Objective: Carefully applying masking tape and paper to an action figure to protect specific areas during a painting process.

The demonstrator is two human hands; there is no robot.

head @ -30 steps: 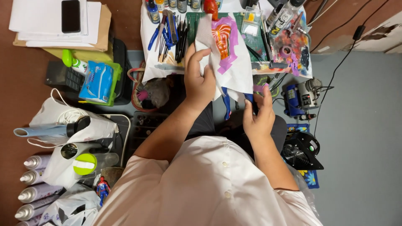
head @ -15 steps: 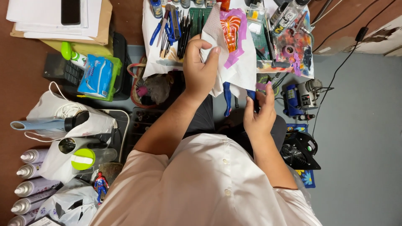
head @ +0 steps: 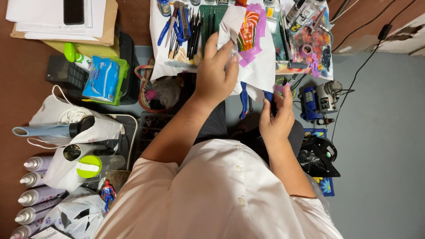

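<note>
My left hand point(head: 216, 70) grips a white paper towel point(head: 259, 66) wrapped round a painted figure, whose orange and purple torso point(head: 249, 33) shows at the top. Two blue legs point(head: 244, 99) hang out below the towel. My right hand point(head: 275, 116) is just under the towel, fingers pinching a small purple piece point(head: 280, 88) beside the right leg. Both hands are over my lap, at the near edge of a cluttered work table.
Brushes and tools point(head: 186, 24) lie on paper at the table's top. A paint-stained mat point(head: 310, 48) and small blue compressor point(head: 315, 102) sit right. Wipes pack point(head: 102, 79), white bags point(head: 66, 128), spray cans point(head: 35, 194) and a small red-blue figure point(head: 107, 192) are left.
My left hand has carried the wrapped figure to the right and turned it slightly. My right hand has shifted up toward the figure's legs.
</note>
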